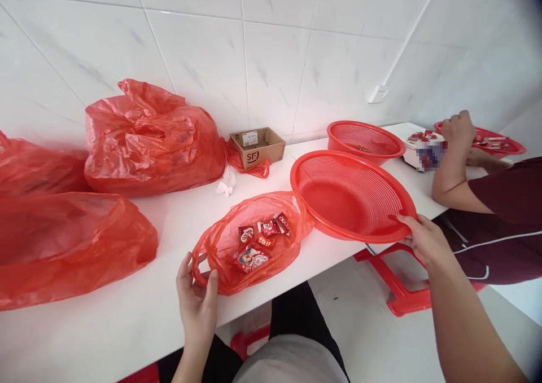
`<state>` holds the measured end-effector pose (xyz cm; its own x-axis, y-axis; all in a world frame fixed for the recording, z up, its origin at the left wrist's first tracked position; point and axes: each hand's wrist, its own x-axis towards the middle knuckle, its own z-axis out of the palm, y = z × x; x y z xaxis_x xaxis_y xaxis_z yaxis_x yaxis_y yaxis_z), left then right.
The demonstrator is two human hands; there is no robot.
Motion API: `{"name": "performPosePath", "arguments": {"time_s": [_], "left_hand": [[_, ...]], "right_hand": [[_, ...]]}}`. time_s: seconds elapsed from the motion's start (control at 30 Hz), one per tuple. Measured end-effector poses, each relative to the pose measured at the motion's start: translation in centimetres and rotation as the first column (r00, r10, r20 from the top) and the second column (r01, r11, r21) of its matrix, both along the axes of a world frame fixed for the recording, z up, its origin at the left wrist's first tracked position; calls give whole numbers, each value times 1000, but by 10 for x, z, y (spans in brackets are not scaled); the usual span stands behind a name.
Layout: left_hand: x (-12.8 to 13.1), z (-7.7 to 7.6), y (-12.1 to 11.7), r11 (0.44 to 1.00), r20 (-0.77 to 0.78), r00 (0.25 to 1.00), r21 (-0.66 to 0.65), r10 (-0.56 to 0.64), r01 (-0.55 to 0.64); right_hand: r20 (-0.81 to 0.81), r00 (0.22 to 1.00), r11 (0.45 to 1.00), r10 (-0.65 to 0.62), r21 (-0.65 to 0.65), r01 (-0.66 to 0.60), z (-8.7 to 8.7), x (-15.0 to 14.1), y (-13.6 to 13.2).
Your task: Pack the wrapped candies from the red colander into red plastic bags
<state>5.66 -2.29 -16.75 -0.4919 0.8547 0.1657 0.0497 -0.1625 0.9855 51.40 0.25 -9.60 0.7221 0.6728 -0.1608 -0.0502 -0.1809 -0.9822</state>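
Person's right hand (425, 241) grips red basket (339, 202) by its near right rim. Open red bag (275, 265) lies left of basket, against it, long axis pointing basketward. Left hand (197, 295), nearer the wrapped sweets (253, 259) inside, holds bag's left edge.

The large knotted red bag (154, 140) at the far left looks like thin plastic film, crinkled and glossy; the open red bag with small wrapped packets (256, 242) has the same thin, see-through plastic. The packets (246, 235) look like printed, slightly shiny wrappers. The big round red basket (330, 202) is smooth, rigid plastic, with perforated sides and a soft sheen. The small open brown box (258, 147) is matt cardboard. The white table (169, 293) looks smooth, with a faint sheen; the wall behind (203, 50) is smooth, glossy, grey-veined tile.
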Motion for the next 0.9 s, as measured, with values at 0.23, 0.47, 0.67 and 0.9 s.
{"name": "performPosePath", "arguments": {"time_s": [0.23,0.47,0.67,0.9], "left_hand": [[-5,4,-1,993,2,999,-113,37,-36],[-17,9,-14,938,153,978,-296,-141,181],[-34,40,-13,943,96,982,-277,-165,186],[-52,156,7,965,201,972,252,-121,68]], "right_hand": [[-95,960,937,-262,211,277,-18,-12,-14],[185,926,931,330,100,-351,-34,-144,-25],[414,728,781,547,61,-622,-2,-197,52],[447,733,583,513,445,-680,99,-214,83]]}}
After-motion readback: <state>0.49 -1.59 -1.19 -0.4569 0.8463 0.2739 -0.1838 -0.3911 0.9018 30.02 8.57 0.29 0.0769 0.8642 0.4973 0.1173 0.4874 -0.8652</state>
